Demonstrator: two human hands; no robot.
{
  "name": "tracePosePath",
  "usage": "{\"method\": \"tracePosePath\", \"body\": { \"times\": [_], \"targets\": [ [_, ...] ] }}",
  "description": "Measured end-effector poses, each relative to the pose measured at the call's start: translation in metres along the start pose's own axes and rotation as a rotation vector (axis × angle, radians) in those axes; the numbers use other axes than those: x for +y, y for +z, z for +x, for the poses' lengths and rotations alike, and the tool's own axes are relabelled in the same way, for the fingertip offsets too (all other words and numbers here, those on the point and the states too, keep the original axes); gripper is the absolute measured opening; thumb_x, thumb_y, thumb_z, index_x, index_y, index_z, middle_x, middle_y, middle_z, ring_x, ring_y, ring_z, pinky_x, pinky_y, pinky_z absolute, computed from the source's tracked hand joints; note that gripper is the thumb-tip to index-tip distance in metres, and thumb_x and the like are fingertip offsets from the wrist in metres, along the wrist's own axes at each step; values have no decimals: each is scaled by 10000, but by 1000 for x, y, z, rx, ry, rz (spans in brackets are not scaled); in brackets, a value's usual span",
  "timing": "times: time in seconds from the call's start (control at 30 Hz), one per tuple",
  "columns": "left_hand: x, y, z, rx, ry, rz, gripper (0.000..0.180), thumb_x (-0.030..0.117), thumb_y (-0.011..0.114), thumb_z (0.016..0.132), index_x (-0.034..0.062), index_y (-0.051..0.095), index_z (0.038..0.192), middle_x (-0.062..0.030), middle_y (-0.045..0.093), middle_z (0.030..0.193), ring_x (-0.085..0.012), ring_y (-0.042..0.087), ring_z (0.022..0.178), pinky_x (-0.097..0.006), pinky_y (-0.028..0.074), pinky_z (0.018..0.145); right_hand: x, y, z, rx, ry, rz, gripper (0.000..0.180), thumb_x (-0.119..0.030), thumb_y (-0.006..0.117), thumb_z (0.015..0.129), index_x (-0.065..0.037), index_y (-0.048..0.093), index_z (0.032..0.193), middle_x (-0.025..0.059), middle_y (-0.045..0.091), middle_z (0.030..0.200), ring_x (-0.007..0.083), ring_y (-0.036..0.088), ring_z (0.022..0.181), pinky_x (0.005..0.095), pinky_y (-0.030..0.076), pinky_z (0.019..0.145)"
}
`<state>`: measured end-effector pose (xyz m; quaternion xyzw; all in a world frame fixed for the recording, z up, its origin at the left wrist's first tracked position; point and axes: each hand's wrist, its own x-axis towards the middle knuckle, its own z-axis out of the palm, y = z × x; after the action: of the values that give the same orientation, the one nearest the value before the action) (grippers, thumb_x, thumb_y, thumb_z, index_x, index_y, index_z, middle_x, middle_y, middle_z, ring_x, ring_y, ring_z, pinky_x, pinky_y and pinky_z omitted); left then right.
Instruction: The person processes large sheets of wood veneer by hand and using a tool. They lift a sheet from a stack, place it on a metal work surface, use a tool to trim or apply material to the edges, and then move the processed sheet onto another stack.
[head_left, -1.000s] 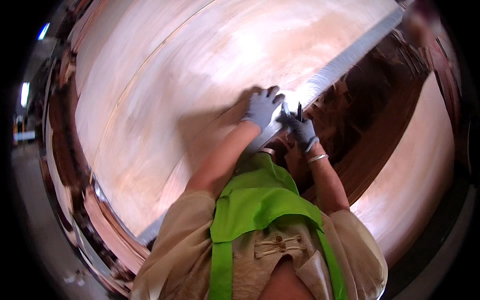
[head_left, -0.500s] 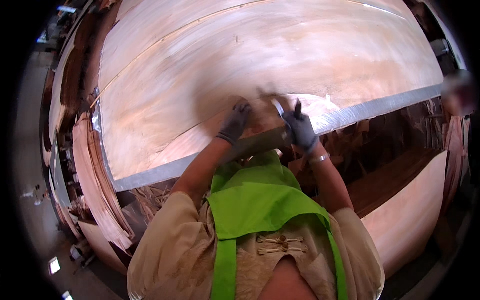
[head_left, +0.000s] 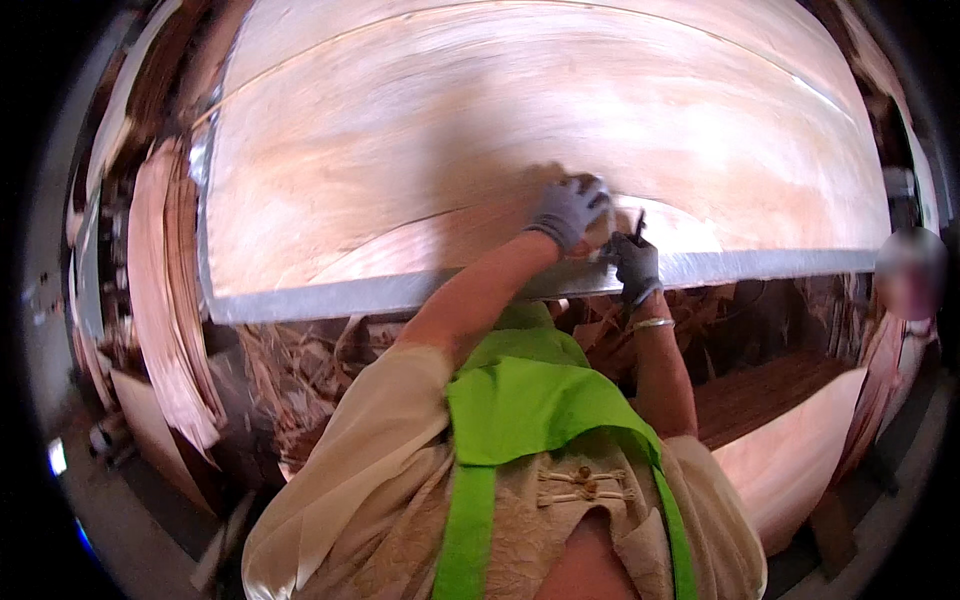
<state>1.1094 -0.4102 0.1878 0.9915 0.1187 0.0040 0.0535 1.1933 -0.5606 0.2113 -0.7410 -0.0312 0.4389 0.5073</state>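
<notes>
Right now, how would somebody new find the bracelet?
Find the bright green apron, low in the middle. Follow the right forearm up to the right hand. Just below the gray glove is the bracelet: thin and shiny silver, unlike the dull glove.

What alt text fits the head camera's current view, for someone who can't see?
Gloved left hand and right hand work close together near the front edge of a large pale wood-like sheet; what the right grips is too blurred to identify. The wearer's apron is bright green, and brown scraps show below the grey edge strip.
</notes>
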Motion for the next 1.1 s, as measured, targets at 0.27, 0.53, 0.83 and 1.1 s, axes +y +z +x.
{"method": "tracePosePath", "body": {
  "times": [0.27,0.53,0.83,1.1],
  "targets": [
    [-18,30,3,256,14,-372,303,253,473,818,200,549,1107,-63,526,1129,-265,520,1010,-409,443,811,49,61,-68,-136,-427,-130,105,-43,562,856,19,601,932,-9,583,884,78,494,800,219,413,731],
    [-103,-23,-280,221,-159,-369,366,185,556,729,114,579,1088,-83,500,1193,-283,458,1114,-424,373,932,-12,147,-126,-499,-542,-547,30,-20,545,821,1,565,828,79,543,718,133,500,651,270,406,573],
    [-183,11,-417,441,-664,-175,402,156,527,746,56,530,1135,-102,452,1240,-333,449,1094,-444,359,930,10,366,-116,-799,-79,-348,180,-211,636,812,-31,623,810,1,535,602,85,465,508,247,357,450],
    [-177,-20,-404,243,-643,82,494,147,519,763,183,456,1252,-82,390,1340,-282,424,1134,-429,389,877,46,405,-79,-670,-157,-584,231,-231,656,774,-2,625,778,27,552,565,123,487,457,304,389,434]
  ]
}}
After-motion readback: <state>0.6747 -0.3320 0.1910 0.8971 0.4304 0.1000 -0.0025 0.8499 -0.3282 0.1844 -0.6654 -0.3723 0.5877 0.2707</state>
